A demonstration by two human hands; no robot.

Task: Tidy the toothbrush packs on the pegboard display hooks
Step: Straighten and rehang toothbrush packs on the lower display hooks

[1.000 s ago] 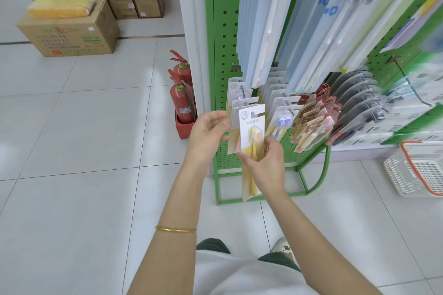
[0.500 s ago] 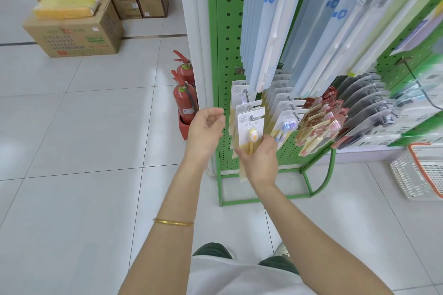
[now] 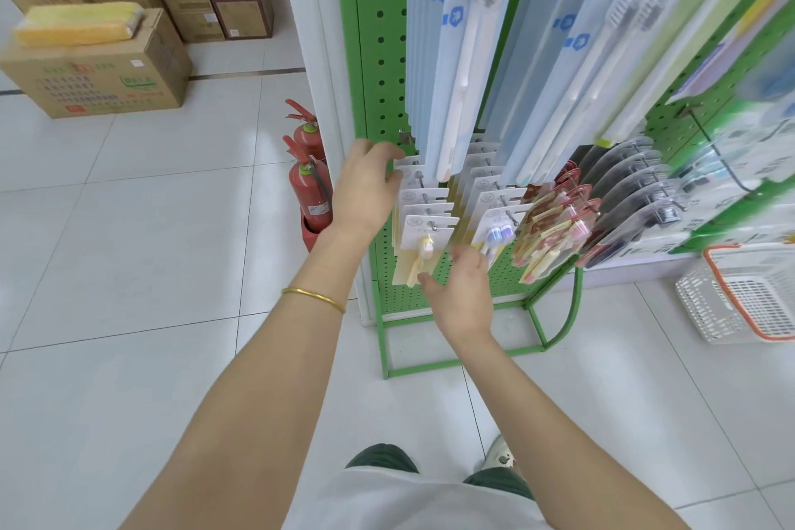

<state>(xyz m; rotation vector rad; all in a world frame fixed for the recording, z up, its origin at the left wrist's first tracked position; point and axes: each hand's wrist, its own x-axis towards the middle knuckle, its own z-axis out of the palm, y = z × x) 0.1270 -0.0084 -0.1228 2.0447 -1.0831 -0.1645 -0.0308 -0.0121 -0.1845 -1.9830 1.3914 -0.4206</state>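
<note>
place: looking like a shop
display: toothbrush packs (image 3: 426, 228) hanging in rows on green pegboard (image 3: 380, 34)
stock: cartons (image 3: 99, 73) sitting stacked behind
basket: shopping basket (image 3: 748, 301) sitting nearby

Toward twelve o'clock the tall blue packs (image 3: 464, 34) run off the top edge. At three o'clock we see only blurred packs (image 3: 740, 159), and the white basket (image 3: 699, 308) at four is cut by the frame. We cannot read the print on the yellow toothbrush pack (image 3: 423, 235).
</note>
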